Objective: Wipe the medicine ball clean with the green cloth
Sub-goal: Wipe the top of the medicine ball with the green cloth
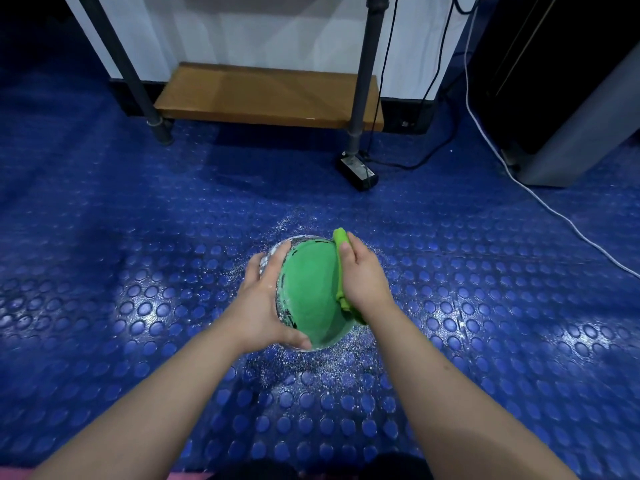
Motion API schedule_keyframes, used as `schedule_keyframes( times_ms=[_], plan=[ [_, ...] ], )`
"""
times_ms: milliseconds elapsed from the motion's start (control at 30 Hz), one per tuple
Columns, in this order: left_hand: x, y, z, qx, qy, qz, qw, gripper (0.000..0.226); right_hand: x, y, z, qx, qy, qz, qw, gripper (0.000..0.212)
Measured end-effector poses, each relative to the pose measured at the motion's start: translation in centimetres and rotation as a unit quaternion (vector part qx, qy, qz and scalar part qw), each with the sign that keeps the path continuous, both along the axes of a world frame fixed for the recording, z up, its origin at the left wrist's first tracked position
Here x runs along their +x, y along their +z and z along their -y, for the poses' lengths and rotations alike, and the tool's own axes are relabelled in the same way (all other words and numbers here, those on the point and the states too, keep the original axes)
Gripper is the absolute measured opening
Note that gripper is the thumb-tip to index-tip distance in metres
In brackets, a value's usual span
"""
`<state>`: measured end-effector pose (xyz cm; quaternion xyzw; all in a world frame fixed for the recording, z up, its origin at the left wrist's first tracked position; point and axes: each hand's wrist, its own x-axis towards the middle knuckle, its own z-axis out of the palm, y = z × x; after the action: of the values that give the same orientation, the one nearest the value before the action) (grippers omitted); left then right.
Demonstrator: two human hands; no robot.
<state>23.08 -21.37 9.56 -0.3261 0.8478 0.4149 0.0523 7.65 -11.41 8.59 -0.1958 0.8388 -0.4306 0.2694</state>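
Note:
A green medicine ball with black markings and white powder on its left side sits on the blue studded floor. My left hand lies spread over the ball's left side, thumb at the near edge, steadying it. My right hand presses a bright green cloth against the ball's right side. The cloth shows above my fingers and again below my wrist; the part under my palm is hidden.
White powder is scattered on the floor around the ball. A metal-legged table with a wooden shelf stands ahead. A black power strip and cables lie to the right, and a white cable crosses the floor there.

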Motion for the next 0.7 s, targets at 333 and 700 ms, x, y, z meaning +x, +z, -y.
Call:
schedule_keyframes(
  times_ms=[333, 700],
  plan=[
    [0.8, -0.8, 0.3, 0.017, 0.010, -0.017, 1.000, 0.155, 3.3, 0.4, -1.5, -0.036, 0.063, -0.155, 0.985, 0.044],
    [0.8, -0.1, -0.1, 0.025, 0.013, -0.007, 1.000, 0.154, -1.2, -1.4, -0.2, 0.010, -0.087, 0.133, 0.987, 0.043]
  ],
)
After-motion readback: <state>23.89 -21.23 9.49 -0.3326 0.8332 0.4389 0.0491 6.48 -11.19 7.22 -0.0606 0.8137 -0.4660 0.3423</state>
